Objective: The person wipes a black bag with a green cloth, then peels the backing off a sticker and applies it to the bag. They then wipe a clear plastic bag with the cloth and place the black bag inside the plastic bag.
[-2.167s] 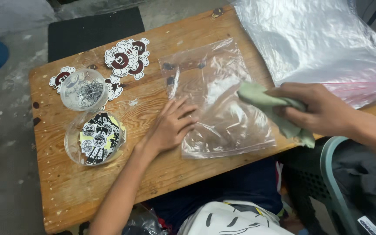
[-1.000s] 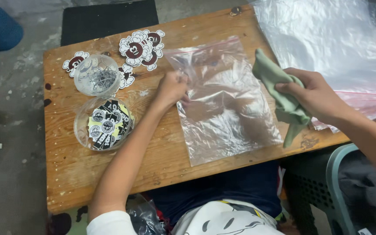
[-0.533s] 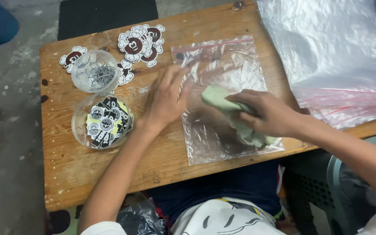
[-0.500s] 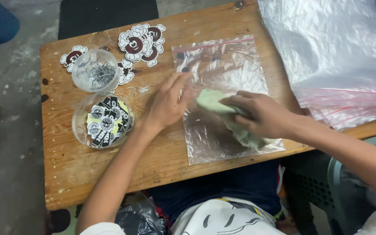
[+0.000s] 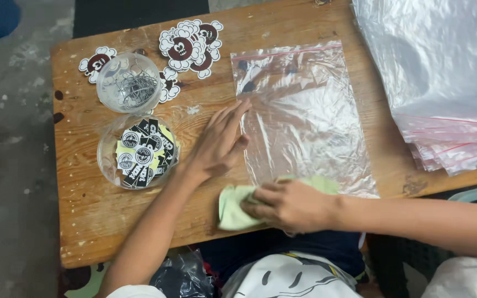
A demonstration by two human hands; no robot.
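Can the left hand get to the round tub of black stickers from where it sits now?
Probably yes. The left hand lies flat on the left edge of the clear bag, and the tub of stickers stands just to its left on the wooden table, with only bare wood between.

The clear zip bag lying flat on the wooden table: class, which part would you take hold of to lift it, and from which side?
Probably the zip bag's far edge with the red zip strip, approached from the far side. That strip is stiffer than the film and lies bare, while the left hand presses the bag's left edge and the right hand holds a green cloth on its near edge.
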